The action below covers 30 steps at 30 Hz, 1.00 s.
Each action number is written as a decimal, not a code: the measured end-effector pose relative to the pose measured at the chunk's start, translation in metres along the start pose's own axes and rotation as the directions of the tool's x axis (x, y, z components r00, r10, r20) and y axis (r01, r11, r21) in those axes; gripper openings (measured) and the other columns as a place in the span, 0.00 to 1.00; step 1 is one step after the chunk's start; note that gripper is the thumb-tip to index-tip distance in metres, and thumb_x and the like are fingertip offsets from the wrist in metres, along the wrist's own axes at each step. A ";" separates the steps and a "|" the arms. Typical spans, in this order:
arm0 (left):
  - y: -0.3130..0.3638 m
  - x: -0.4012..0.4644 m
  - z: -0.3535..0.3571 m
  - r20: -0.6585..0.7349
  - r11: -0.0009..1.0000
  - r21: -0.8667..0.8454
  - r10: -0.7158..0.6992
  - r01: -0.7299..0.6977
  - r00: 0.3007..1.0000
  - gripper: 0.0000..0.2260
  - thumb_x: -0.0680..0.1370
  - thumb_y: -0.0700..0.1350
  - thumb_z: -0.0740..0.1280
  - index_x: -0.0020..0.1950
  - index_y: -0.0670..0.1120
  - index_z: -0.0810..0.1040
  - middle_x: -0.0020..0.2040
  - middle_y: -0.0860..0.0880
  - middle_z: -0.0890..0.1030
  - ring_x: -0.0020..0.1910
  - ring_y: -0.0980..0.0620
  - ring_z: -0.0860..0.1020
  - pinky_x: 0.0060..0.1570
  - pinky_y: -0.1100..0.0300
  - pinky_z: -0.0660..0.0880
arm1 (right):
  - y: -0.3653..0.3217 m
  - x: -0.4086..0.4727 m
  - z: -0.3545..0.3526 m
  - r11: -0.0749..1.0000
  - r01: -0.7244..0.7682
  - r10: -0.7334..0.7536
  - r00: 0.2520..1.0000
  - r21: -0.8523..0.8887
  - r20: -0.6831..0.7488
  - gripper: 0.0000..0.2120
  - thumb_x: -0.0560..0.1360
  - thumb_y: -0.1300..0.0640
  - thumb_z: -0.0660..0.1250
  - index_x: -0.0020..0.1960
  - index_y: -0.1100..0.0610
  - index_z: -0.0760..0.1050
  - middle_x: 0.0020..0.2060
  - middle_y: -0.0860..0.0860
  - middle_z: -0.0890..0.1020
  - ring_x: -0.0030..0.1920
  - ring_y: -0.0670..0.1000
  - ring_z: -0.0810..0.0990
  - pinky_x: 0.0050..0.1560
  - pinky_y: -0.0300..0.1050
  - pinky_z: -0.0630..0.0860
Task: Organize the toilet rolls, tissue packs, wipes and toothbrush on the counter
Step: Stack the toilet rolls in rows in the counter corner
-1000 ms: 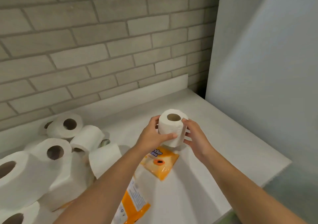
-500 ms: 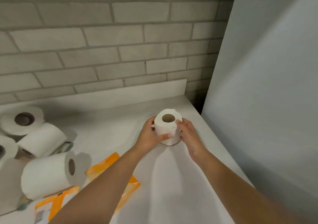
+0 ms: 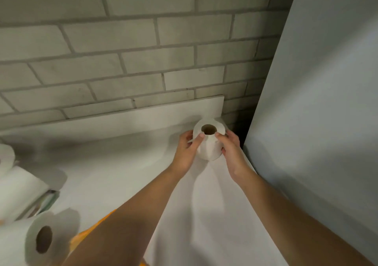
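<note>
A white toilet roll (image 3: pixel 209 145) stands upright, its brown core facing up, near the back right corner of the white counter (image 3: pixel 126 175). My left hand (image 3: pixel 187 152) grips its left side with the thumb on the front near the top. My right hand (image 3: pixel 230 148) grips its right side the same way. Several more toilet rolls lie at the left edge, one (image 3: pixel 39 239) on its side with the core toward me and another (image 3: pixel 18 190) above it. An orange pack (image 3: pixel 92 230) peeks out from under my left forearm.
A brick-pattern wall (image 3: pixel 133 51) with a low white backsplash (image 3: pixel 122 116) runs behind the counter. A tall pale panel (image 3: pixel 319 112) closes off the right side, with a dark gap at the corner. A greenish packet (image 3: pixel 46 201) lies under the left rolls.
Both hands have carried the roll away from the pile toward the back right corner, and it now stands close to the backsplash. The view has followed to the right.
</note>
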<state>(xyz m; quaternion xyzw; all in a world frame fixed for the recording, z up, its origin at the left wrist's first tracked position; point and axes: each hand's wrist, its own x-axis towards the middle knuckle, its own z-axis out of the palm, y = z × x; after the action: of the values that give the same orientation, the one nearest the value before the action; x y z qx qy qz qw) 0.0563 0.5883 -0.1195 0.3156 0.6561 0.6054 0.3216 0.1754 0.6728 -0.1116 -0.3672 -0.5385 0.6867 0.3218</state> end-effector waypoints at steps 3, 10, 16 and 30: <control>0.004 0.026 0.006 0.009 1.000 0.025 0.015 -0.015 1.000 0.19 0.77 0.57 0.68 0.63 0.48 0.76 0.58 0.49 0.81 0.58 0.49 0.80 0.58 0.57 0.78 | -0.005 0.019 -0.004 0.995 -0.061 0.061 0.998 -0.078 -0.012 0.28 0.73 0.47 0.71 0.69 0.48 0.66 0.59 0.48 0.75 0.58 0.52 0.77 0.58 0.49 0.76; 0.006 0.072 0.011 -0.048 1.000 0.028 -0.008 0.009 0.999 0.22 0.72 0.60 0.66 0.56 0.45 0.82 0.51 0.42 0.84 0.52 0.44 0.82 0.47 0.52 0.79 | -0.018 0.059 0.000 0.988 -0.036 0.036 0.999 -0.150 -0.002 0.20 0.75 0.46 0.68 0.65 0.50 0.74 0.56 0.52 0.81 0.56 0.54 0.80 0.60 0.53 0.78; -0.010 0.100 0.018 -0.135 0.997 -0.004 -0.072 0.072 0.988 0.35 0.65 0.70 0.69 0.61 0.44 0.79 0.56 0.42 0.81 0.51 0.44 0.82 0.44 0.55 0.79 | -0.022 0.080 0.008 0.960 -0.002 -0.025 0.995 -0.278 -0.093 0.13 0.77 0.44 0.64 0.55 0.52 0.77 0.51 0.53 0.81 0.53 0.55 0.80 0.59 0.56 0.78; -0.040 0.135 0.026 -0.211 0.986 -0.055 -0.163 0.155 0.964 0.47 0.54 0.78 0.71 0.64 0.50 0.77 0.60 0.44 0.80 0.54 0.44 0.82 0.54 0.42 0.81 | -0.035 0.088 0.012 0.918 0.024 -0.079 0.989 -0.397 -0.122 0.16 0.80 0.46 0.61 0.59 0.56 0.77 0.52 0.55 0.80 0.55 0.57 0.79 0.60 0.57 0.77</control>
<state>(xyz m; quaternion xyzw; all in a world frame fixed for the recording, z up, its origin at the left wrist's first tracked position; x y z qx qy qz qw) -0.0041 0.7092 -0.1667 0.1884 0.6986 0.6205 0.3023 0.1208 0.7481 -0.0897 -0.4558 -0.6521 0.5290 0.2952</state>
